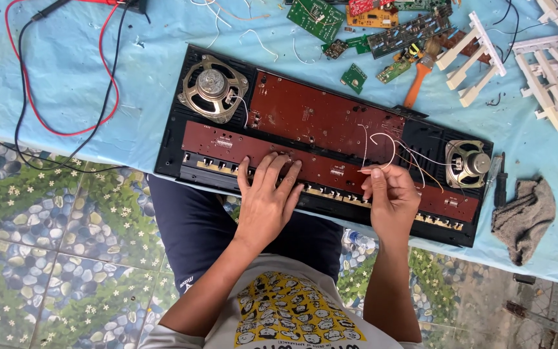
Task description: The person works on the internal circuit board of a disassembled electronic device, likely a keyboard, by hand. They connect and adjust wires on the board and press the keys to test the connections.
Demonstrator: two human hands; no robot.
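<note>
Nearest the camera: left hand [267, 197] lies flat, fingers spread wide, palm down on the long brown circuit board [330, 171] at the front edge of the opened keyboard casing [169, 152]. It grips nothing, just presses the board down. Right hand [387, 194] is mostly closed, thumb and fingertips pinched on a thin white wire [382, 145] that loops up over the board toward the right side.

Casing sits across the person's lap and the table edge, on a light blue cloth [66, 77] (casing is face-down, innards up).

Progress, as a judgement: teardown is well along. White keys [550, 71] are already out, piled at the far right. Both brown boards and the two speakers, left speaker [213, 87] and right speaker [467, 163], are still seated in the shell. Wiring still attached at the right end. So: keys off, boards and speakers left, wire in hand.

Right of the casing: grey rag [524, 216], dark screwdriver [500, 181] just beside the shell.

Farther back: loose green circuit boards [318, 16], an orange-handled tool [418, 81], wire scraps. Far left: red and black test leads [108, 84] curling over the cloth.
</note>
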